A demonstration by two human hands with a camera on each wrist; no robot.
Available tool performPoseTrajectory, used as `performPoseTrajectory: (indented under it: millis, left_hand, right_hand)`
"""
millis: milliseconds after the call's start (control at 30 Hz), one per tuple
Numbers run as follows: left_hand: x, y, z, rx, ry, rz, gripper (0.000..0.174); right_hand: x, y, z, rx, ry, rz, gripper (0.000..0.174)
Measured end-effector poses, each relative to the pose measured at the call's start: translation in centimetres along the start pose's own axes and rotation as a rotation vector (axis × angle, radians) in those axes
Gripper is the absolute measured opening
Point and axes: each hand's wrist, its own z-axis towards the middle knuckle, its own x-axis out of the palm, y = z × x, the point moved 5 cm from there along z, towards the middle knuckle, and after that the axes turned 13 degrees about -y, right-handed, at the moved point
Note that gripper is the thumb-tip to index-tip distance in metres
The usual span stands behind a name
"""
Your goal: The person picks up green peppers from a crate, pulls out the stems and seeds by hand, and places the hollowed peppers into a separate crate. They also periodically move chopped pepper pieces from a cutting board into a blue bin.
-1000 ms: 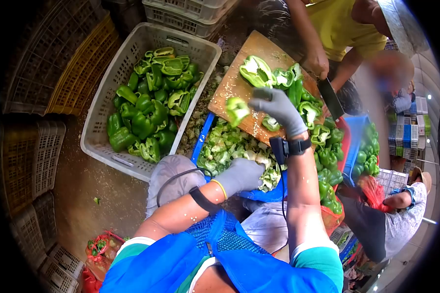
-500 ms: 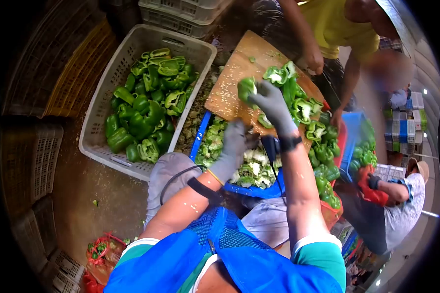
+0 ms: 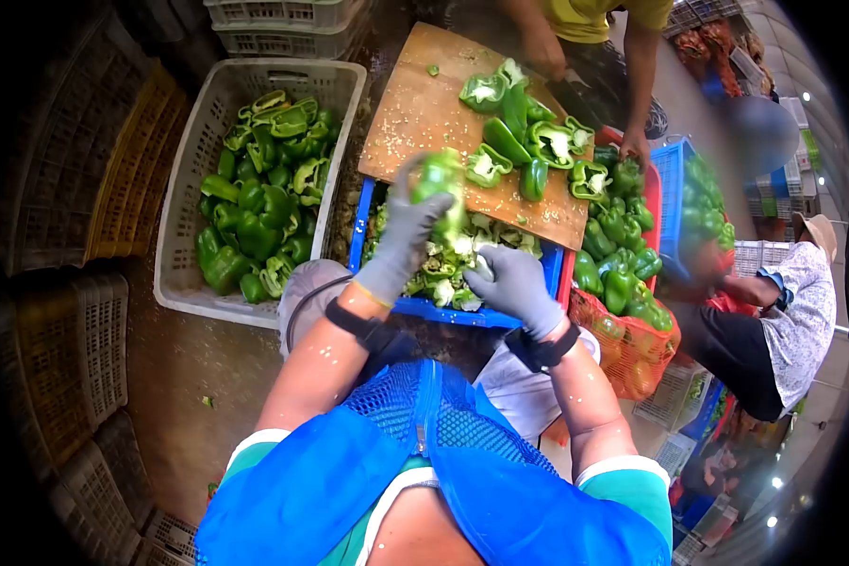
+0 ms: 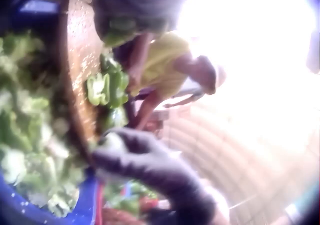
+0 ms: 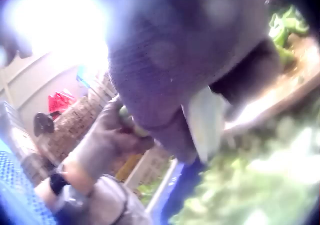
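Note:
My gloved left hand (image 3: 398, 243) grips a green pepper (image 3: 441, 181), blurred in the head view, above the near left edge of the wooden cutting board (image 3: 396, 123). Over the blue bin (image 3: 443, 309) of pale pepper scraps (image 3: 448, 283), my gloved right hand (image 3: 519, 288) pinches a whitish piece (image 5: 204, 122) between thumb and fingers; its exact kind I cannot tell. From the left wrist view, that right hand (image 4: 155, 160) appears side-on beside the scraps. Halved green peppers (image 3: 549, 143) lie on the board, cut faces partly showing.
To the left stands a pale crate (image 3: 172, 264) of green peppers. Right of the board are a red net bag (image 3: 632, 354) of peppers and a blue basket (image 3: 668, 203). Across the board, a person in a yellow shirt (image 3: 580, 19) reaches toward the peppers. Stacked crates (image 3: 292, 28) stand behind.
The pepper that my right hand held over the board is now in my left hand, which has risen from the scraps. My right hand has come back toward me over the bin.

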Motion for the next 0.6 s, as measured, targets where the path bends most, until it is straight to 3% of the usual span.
performPoseTrajectory:
  millis: [67,100,167,200,267,333,367,400,433,500,533,567,600]
  left_hand:
    - [-1.5,-5.3,-0.5,0.311,-0.196,0.313,0.077]
    - [-2.6,-6.4,-0.3,0.366,-0.234,0.237,0.077]
    - [-3.5,-10.2,-1.4,0.956,-0.47,0.763,0.078]
    - [-3.1,-10.7,-1.6,0.923,-0.567,0.926,0.078]
    - [-2.1,-11.4,-2.5,0.841,-0.767,1.241,0.078]
    - [-2.0,-9.0,-1.2,0.838,-0.39,1.037,0.075]
    - [-2.5,-6.2,-0.5,0.763,-0.269,0.929,0.071]
    - [-3.4,-2.6,0.8,0.575,-0.141,0.695,0.064]
    - [-3.5,0.1,1.0,0.283,-0.141,0.634,0.057]
    - [-2.5,3.0,-0.4,-0.341,-0.151,0.117,0.039]
    - [-2.3,4.2,-1.0,-0.611,-0.158,-0.053,0.035]
    - [-2.4,6.1,-1.2,-0.777,-0.054,-0.213,0.033]
    - [-2.3,8.1,-1.0,-0.841,0.128,-0.387,0.036]
  right_hand:
    - [0.2,-2.6,0.8,-0.017,0.112,0.005,0.043]
    - [0.4,-4.2,2.3,0.014,0.067,0.061,0.05]
    - [-0.4,-5.6,6.5,0.13,-0.255,0.069,0.051]
    - [-0.3,-6.0,8.8,0.196,-0.434,0.035,0.051]
    - [1.3,-5.6,12.1,0.375,-0.39,-0.081,0.055]
    - [2.5,-5.4,12.8,0.45,-0.407,-0.098,0.057]
    - [3.3,-5.0,12.7,0.422,-0.459,-0.083,0.057]
    - [4.3,-4.4,12.7,0.388,-0.507,-0.063,0.057]
    - [5.1,-4.6,12.6,0.318,-0.497,0.036,0.058]
    - [5.1,-3.2,10.2,0.247,-0.397,0.397,0.054]
    - [5.1,-2.3,8.3,0.279,-0.242,0.705,0.053]
    - [4.9,-1.1,6.1,0.316,-0.076,1.006,0.052]
    - [4.8,-0.3,4.2,0.283,-0.047,1.058,0.051]
